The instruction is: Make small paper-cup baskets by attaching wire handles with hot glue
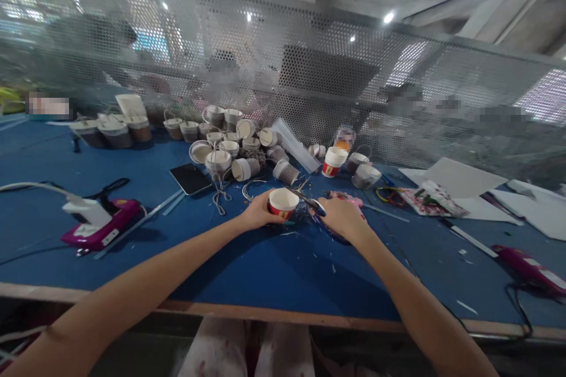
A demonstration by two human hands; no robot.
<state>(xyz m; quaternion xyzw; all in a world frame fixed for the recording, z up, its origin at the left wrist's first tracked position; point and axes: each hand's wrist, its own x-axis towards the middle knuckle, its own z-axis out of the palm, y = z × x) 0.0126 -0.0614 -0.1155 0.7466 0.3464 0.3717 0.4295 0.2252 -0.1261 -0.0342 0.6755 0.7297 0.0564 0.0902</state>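
Observation:
My left hand (257,211) grips a red and white paper cup (283,206) from its left side, with the open top facing up toward me. In my right hand (341,218) is a pair of scissors (315,206), its dark blades reaching left to the cup's rim. Whether the blades touch the paper I cannot tell. Beyond the hands stands a stack of similar paper cups (335,162). A pink object (349,197), partly covered by my right hand, lies on the table just past it.
Many small string-handled buckets (219,162) are heaped behind the cup. A phone (190,179) lies left of them. Purple power strips (104,227) rest at both sides, with cables. White paper sheets (464,179) lie at right, before a perforated metal screen (247,70).

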